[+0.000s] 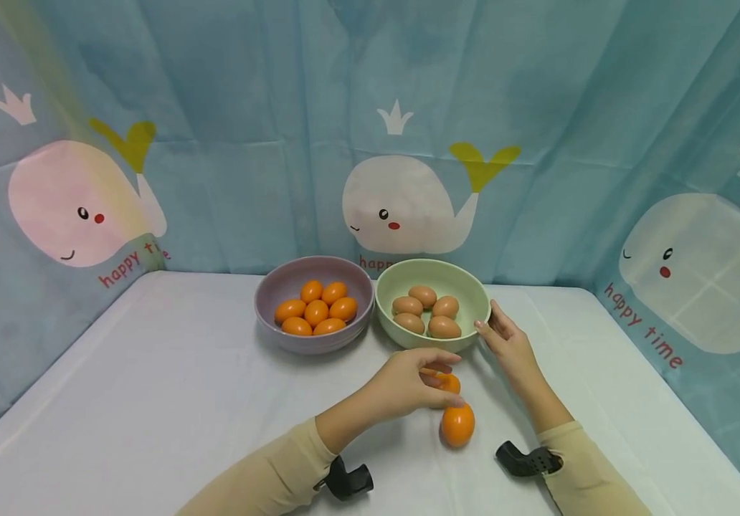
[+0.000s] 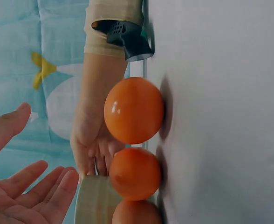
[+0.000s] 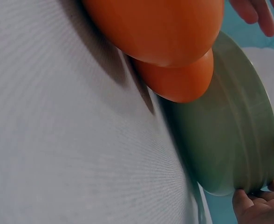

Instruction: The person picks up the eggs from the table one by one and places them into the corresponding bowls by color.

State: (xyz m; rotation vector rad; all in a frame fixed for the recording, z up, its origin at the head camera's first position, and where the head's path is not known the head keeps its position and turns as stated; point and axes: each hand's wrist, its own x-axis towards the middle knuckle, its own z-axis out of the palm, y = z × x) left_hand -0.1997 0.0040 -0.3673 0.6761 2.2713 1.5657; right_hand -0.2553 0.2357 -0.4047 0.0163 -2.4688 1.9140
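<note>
My left hand [image 1: 402,383] hovers over the loose orange eggs, fingers spread apart and holding nothing. One orange egg [image 1: 457,424] lies on the white table nearest me. Another orange egg [image 1: 450,384] behind it is partly covered by the hand. In the left wrist view a third, more brownish-orange egg [image 2: 137,213] continues the row, cut off by the frame edge. With my right hand [image 1: 512,347] I grip the right rim of a light green bowl [image 1: 431,269], thumb at the rim and fingers outside. Several brown eggs [image 1: 445,307] lie in that bowl.
A purple bowl [image 1: 312,344] holding several orange eggs [image 1: 315,312] stands left of the green bowl, close against it. Behind the white table [image 1: 150,394] hangs a blue curtain [image 1: 234,179] with whale prints. Black wrist cameras [image 1: 525,459] sit at both sleeves.
</note>
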